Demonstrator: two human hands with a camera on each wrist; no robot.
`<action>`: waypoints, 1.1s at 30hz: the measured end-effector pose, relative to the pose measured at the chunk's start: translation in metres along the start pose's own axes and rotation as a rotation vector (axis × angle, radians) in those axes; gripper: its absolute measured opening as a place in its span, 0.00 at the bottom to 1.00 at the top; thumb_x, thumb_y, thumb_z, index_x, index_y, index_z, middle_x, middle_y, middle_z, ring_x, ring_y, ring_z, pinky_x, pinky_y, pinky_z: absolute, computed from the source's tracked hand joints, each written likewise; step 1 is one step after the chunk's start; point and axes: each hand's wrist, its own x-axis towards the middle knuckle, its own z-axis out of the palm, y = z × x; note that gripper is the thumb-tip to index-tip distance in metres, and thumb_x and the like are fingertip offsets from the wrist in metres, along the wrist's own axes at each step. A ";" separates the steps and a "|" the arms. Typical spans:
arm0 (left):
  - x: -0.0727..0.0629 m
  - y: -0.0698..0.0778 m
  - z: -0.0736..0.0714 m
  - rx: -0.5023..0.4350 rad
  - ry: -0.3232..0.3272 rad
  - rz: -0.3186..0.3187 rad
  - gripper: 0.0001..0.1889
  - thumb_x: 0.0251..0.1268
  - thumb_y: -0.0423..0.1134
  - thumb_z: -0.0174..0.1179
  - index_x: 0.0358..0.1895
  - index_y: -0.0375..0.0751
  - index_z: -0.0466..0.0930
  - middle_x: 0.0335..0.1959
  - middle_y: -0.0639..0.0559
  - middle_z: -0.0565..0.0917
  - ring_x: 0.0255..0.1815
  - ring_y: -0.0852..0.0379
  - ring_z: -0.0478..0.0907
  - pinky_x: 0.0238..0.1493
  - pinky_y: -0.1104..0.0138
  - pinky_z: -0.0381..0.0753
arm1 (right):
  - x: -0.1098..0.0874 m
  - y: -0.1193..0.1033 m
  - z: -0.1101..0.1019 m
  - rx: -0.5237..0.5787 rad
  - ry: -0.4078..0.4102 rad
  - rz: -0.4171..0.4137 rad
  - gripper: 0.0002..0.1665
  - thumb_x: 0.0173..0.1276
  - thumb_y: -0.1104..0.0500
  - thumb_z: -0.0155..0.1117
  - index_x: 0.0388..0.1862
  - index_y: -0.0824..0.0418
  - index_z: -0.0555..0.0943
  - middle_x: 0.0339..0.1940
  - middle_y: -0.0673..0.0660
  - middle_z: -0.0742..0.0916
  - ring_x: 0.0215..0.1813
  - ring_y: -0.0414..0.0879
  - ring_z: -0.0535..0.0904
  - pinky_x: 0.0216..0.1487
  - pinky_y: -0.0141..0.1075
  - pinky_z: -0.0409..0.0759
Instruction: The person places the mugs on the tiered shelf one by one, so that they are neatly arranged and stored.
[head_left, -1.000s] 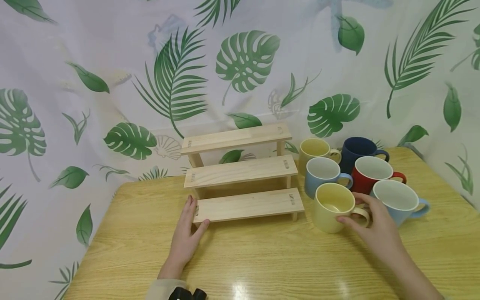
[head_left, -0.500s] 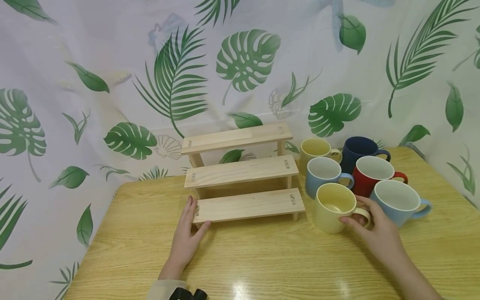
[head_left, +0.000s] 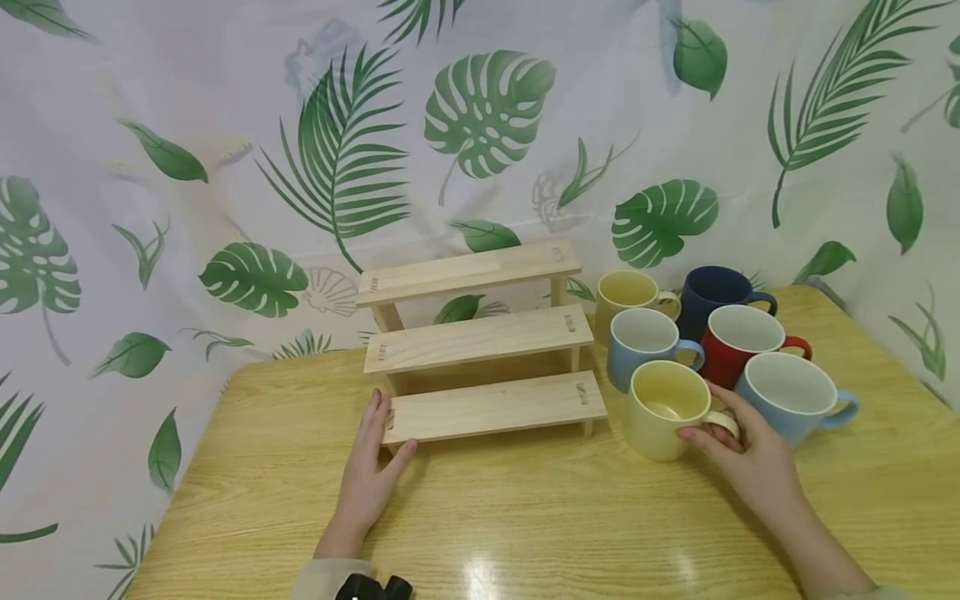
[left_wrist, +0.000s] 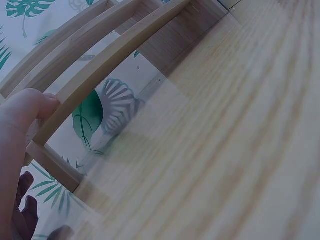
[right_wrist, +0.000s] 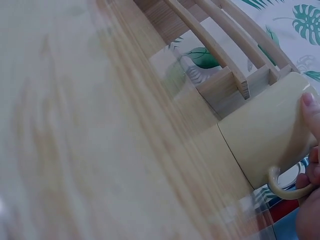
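Observation:
A pale yellow mug [head_left: 660, 421] stands upright at the front of a group of mugs. My right hand [head_left: 750, 450] holds it at the handle, thumb against the mug's side; in the right wrist view the fingers curl at the handle [right_wrist: 287, 192]. A three-step wooden rack [head_left: 495, 408] stands left of the mugs. My left hand [head_left: 367, 467] rests at the left end of its lowest step, fingers straight along the end and thumb at the front edge. In the left wrist view, the thumb [left_wrist: 47, 103] touches that step's edge.
Behind the held mug are a light blue mug [head_left: 618, 367], another yellow mug [head_left: 607, 317], a dark blue mug [head_left: 697, 308], a red mug [head_left: 723, 367] and a larger light blue mug [head_left: 780, 412]. A leaf-print cloth [head_left: 480, 192] hangs behind the wooden table [head_left: 525, 517].
The view has shifted slightly. My right fingers sit a little further into the yellow mug's handle; the mug, the rack and my left hand stay in place.

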 end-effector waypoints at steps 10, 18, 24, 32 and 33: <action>0.000 -0.001 0.000 -0.009 0.009 0.002 0.40 0.69 0.52 0.55 0.77 0.48 0.46 0.78 0.49 0.44 0.76 0.49 0.44 0.69 0.43 0.49 | 0.000 -0.001 0.000 0.021 -0.002 0.016 0.38 0.61 0.65 0.70 0.70 0.58 0.69 0.41 0.42 0.79 0.37 0.33 0.69 0.34 0.18 0.69; 0.000 -0.002 0.001 -0.017 0.012 0.007 0.39 0.69 0.51 0.56 0.77 0.48 0.46 0.78 0.49 0.44 0.75 0.50 0.47 0.69 0.44 0.49 | 0.002 -0.004 -0.001 0.067 -0.003 0.032 0.39 0.60 0.67 0.70 0.70 0.58 0.69 0.28 0.46 0.71 0.31 0.36 0.66 0.27 0.24 0.65; 0.000 -0.004 0.002 -0.013 0.016 0.015 0.39 0.69 0.51 0.56 0.77 0.52 0.46 0.78 0.50 0.44 0.74 0.50 0.52 0.68 0.43 0.50 | 0.002 -0.010 -0.001 0.058 -0.002 0.057 0.36 0.61 0.64 0.70 0.69 0.57 0.71 0.23 0.46 0.67 0.28 0.37 0.63 0.24 0.29 0.63; 0.000 -0.003 0.002 -0.008 0.009 0.006 0.39 0.69 0.53 0.55 0.77 0.54 0.46 0.78 0.55 0.43 0.74 0.50 0.52 0.68 0.43 0.52 | 0.000 -0.014 0.000 0.107 -0.013 0.167 0.35 0.63 0.60 0.69 0.69 0.52 0.71 0.25 0.44 0.72 0.30 0.34 0.67 0.26 0.22 0.69; 0.001 -0.003 0.001 -0.007 0.009 0.004 0.39 0.69 0.53 0.55 0.77 0.54 0.46 0.78 0.55 0.43 0.74 0.50 0.51 0.68 0.43 0.52 | 0.000 -0.013 0.001 0.116 -0.013 0.172 0.35 0.63 0.60 0.68 0.69 0.52 0.71 0.27 0.44 0.73 0.31 0.34 0.68 0.27 0.22 0.70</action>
